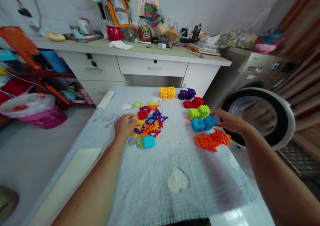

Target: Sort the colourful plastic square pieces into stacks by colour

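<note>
A loose pile of mixed snowflake-shaped plastic building pieces [150, 122] lies left of centre on the cloth-covered table. My left hand [124, 127] rests at the pile's left edge, fingers slightly parted, fingertips by a yellow piece [140, 124]. On the right, pieces are grouped by colour: yellow [167, 92], purple [187, 93], red [193, 102], lime green [199, 112], blue [204, 123] and orange [212, 140]. Reaching in from the right, my right hand [228, 122] has its parted fingers at the ends of the lime green and blue groups. A light-blue piece [149, 142] lies at the pile's near side.
A white oblong object [106, 100] lies at the table's far left corner. Beyond stands a white cabinet [152, 65] with jars, bags and books on top. The washing machine [252, 69] at right has its door [287, 119] open. A pink bin [42, 114] stands at left.
</note>
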A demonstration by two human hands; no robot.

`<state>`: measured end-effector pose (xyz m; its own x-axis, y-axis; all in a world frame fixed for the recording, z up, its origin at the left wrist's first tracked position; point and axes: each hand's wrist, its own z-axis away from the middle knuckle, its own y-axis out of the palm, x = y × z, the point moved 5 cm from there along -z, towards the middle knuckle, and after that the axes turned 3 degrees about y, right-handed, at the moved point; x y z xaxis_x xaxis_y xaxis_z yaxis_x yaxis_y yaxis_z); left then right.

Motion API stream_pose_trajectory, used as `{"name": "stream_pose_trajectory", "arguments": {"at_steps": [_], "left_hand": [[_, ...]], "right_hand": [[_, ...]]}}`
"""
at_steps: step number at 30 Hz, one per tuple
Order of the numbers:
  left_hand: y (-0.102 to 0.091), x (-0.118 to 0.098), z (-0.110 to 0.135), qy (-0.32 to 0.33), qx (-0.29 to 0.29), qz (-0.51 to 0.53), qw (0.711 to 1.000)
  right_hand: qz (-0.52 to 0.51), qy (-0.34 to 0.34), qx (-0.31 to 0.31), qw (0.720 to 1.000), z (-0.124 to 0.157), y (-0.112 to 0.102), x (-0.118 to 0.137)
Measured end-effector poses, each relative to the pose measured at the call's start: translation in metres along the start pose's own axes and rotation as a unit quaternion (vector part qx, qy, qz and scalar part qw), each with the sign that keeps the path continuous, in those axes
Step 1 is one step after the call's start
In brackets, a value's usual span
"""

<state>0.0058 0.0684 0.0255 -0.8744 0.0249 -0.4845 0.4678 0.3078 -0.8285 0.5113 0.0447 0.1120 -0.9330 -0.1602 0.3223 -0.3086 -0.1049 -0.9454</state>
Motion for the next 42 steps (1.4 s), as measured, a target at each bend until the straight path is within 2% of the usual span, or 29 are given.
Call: {"name": "stream_pose_trajectory", "arguments": {"at_steps": [3, 7, 9, 12, 15, 18, 20, 22, 26, 30, 35, 42], "left_hand": [[-0.001, 0.0, 0.0, -0.001, 0.0, 0.004, 1.0], [-0.001, 0.0, 0.001, 0.0, 0.0, 0.007, 1.0], [0.0, 0.0, 0.001, -0.002, -0.001, 0.006, 1.0], [0.001, 0.001, 0.001, -0.008, 0.0, 0.007, 1.0], [0.001, 0.002, 0.002, -0.012, 0.0, 0.011, 1.0], [0.0, 0.001, 0.002, -0.014, 0.0, 0.015, 1.0], [-0.001, 0.0, 0.002, -0.014, -0.001, 0.02, 1.0], [-0.002, 0.0, 0.002, -0.014, -0.004, 0.027, 1.0], [-0.002, 0.001, 0.002, -0.015, -0.007, 0.042, 0.999], [-0.002, 0.002, 0.002, -0.02, -0.005, 0.044, 0.999], [-0.003, 0.0, 0.002, -0.021, -0.003, 0.049, 0.999], [-0.004, -0.001, 0.003, -0.02, -0.003, 0.045, 0.999]], "right_hand": [[0.023, -0.001, -0.011, 1.0, -0.002, 0.0, -0.001], [0.046, -0.021, -0.078, 0.996, -0.002, -0.009, 0.011], [0.049, -0.033, -0.113, 0.992, -0.001, -0.013, 0.031], [0.02, -0.076, -0.123, 0.989, 0.0, -0.005, 0.083], [-0.034, -0.128, -0.092, 0.987, -0.004, 0.022, 0.146], [-0.069, -0.162, -0.039, 0.984, -0.01, 0.063, 0.202], [-0.073, -0.187, -0.024, 0.979, -0.014, 0.089, 0.23], [-0.077, -0.203, -0.036, 0.976, -0.018, 0.11, 0.248], [-0.075, -0.185, -0.075, 0.977, -0.023, 0.14, 0.257], [-0.064, -0.178, -0.083, 0.978, -0.027, 0.156, 0.256], [-0.076, -0.17, -0.099, 0.978, -0.029, 0.156, 0.257], [-0.141, -0.214, -0.135, 0.957, -0.022, 0.15, 0.253]]}}
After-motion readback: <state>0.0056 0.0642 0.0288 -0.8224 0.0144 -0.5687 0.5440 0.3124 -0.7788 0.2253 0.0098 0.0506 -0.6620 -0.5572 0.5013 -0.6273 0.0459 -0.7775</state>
